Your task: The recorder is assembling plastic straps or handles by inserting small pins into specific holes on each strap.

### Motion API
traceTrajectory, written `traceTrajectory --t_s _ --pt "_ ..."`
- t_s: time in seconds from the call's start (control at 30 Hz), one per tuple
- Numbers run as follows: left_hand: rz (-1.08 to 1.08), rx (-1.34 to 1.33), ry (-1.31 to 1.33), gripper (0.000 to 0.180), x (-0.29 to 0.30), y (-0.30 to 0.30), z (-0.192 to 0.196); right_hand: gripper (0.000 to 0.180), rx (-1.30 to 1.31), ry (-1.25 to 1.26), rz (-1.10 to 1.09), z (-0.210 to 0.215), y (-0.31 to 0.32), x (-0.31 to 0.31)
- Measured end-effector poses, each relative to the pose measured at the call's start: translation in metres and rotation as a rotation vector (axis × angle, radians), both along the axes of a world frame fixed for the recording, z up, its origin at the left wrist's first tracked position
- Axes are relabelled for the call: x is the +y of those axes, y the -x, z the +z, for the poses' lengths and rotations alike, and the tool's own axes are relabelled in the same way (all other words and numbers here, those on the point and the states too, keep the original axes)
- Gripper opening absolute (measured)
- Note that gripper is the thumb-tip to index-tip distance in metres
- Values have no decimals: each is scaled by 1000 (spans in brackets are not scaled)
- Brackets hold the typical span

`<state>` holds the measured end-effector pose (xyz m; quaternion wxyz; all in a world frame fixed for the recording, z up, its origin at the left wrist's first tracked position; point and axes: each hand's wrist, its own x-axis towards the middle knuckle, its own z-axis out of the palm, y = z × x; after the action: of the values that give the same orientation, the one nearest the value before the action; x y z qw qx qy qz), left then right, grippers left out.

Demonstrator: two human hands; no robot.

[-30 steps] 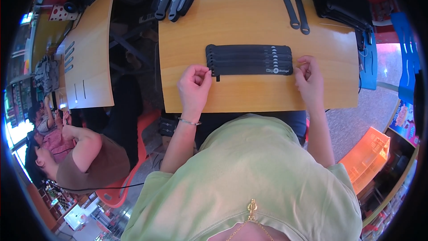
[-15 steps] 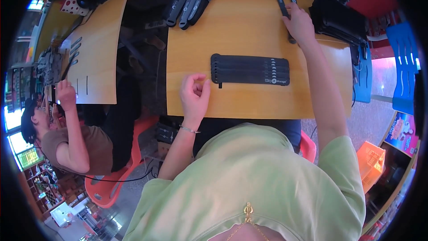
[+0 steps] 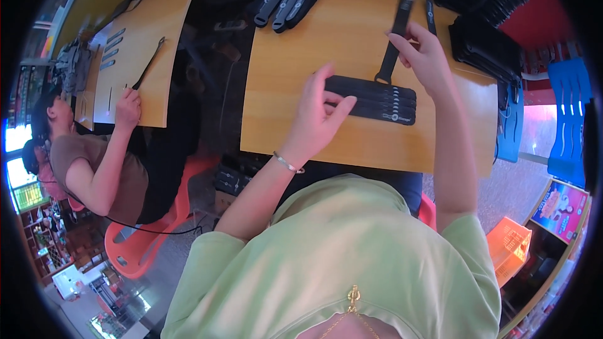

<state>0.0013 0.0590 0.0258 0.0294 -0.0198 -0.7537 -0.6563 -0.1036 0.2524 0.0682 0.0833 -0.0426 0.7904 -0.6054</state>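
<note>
Your right hand [image 3: 422, 56] just picked up a black strap [image 3: 391, 58] and pinches it, leaving one loose strap [image 3: 430, 16] on the table [image 3: 276, 103], while your left hand [image 3: 316, 116], fingers apart, hides the left end of the strap row [image 3: 380, 102].

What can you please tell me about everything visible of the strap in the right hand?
The strap is long, narrow, flat and black, and looks like fabric. Its near end is rounded, with a slot through it; the far end is blurred, with a greyish mark near it. The right hand pinches it partway along between thumb and fingers. It slants over the table, far end leaning right, near end by the back edge of the row of straps; whether they touch is unclear.
</note>
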Motion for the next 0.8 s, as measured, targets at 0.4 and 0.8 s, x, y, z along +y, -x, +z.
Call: traceTrajectory --t_s 0.4,0.8 --pt "-132 -179 -246 14 1 -13 8 12 -127 469 -165 -10 -97 3" --pt "-53 -182 -213 12 -38 -42 10 10 -40 149 -175 -33 -130 58"
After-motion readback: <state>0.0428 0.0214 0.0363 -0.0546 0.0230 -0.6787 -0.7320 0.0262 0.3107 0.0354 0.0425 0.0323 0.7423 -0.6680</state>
